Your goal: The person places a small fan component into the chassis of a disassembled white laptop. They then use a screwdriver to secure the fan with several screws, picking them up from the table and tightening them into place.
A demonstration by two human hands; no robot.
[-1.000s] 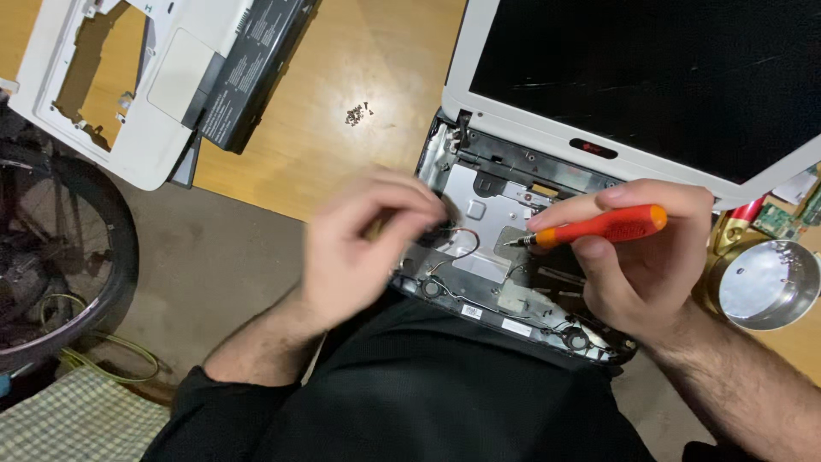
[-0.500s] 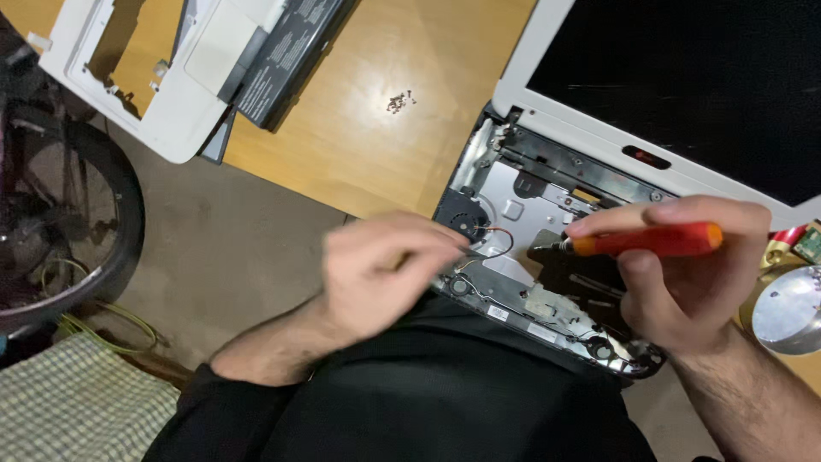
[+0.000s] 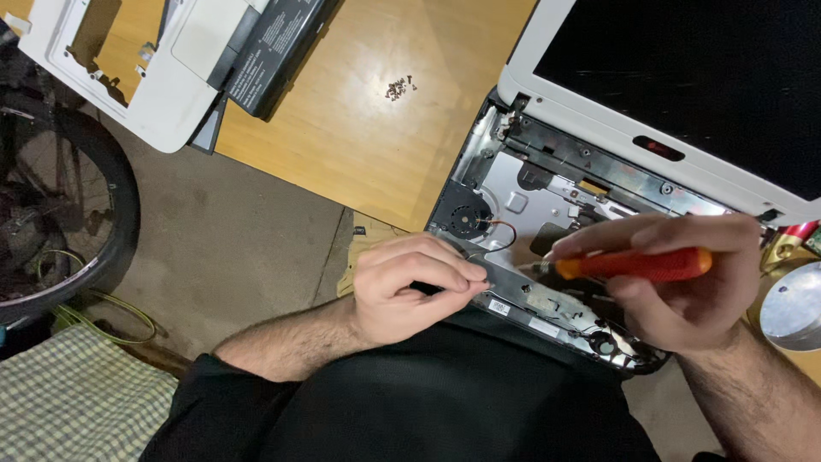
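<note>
Fingers of the left hand (image 3: 410,287) pinch closed at the opened laptop base's (image 3: 547,248) front edge; the right hand (image 3: 684,282) firmly grips an orange screwdriver (image 3: 629,265).

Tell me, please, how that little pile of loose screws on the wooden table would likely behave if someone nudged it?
The screws lie loose in a small cluster on the smooth, glossy table, so a nudge would probably scatter them. Being tiny, they look light and hard to pinch. Some might roll toward the table's edge.
</note>
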